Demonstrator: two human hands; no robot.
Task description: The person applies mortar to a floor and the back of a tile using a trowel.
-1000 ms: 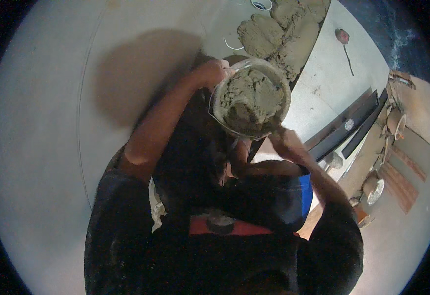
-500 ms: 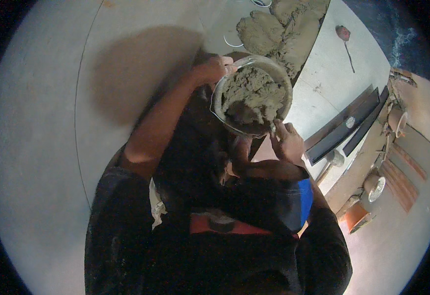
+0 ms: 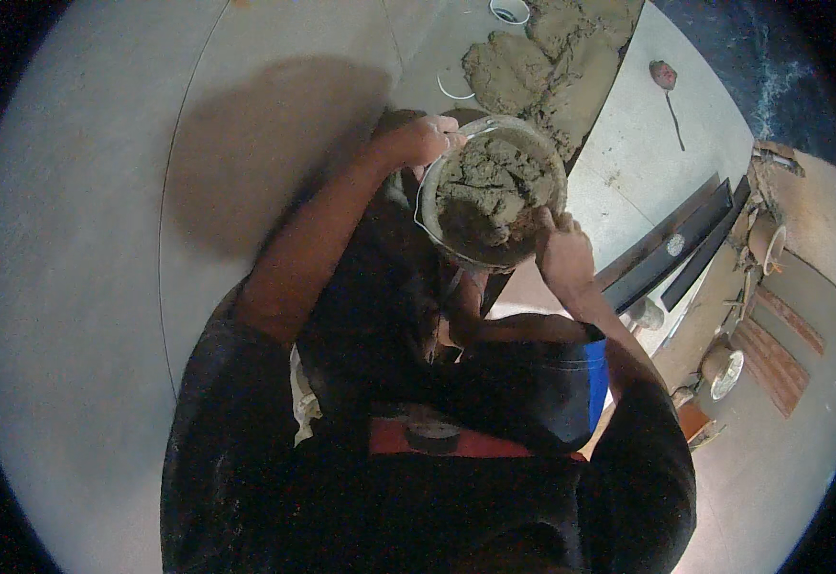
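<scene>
A bucket (image 3: 425,206) of wet grey-brown mortar (image 3: 495,182) stands between my knees with its mouth turned up toward me. My left hand (image 3: 425,140) is closed on its far left rim, beside the thin wire handle. At the bucket's right side, my right hand (image 3: 565,251) is closed, its fingertips over the inner edge at the mortar. Whatever lies in those fingers is hidden. A darker hollow shows in the near part of the mortar, with a reddish-brown patch close to the right fingers.
Spread mortar (image 3: 571,72) lies on the floor beyond the bucket, near a white ring-shaped rim (image 3: 509,11). To the right are a reddish tool with a thin stem (image 3: 664,77), long dark bars (image 3: 671,244), a mallet head (image 3: 646,314), several buckets (image 3: 722,371) and reddish boards (image 3: 772,364).
My right hand has moved slightly up and inward over the bucket's right edge. Mortar inside has shifted, and the reddish-brown patch now shows. My left hand keeps its grip.
</scene>
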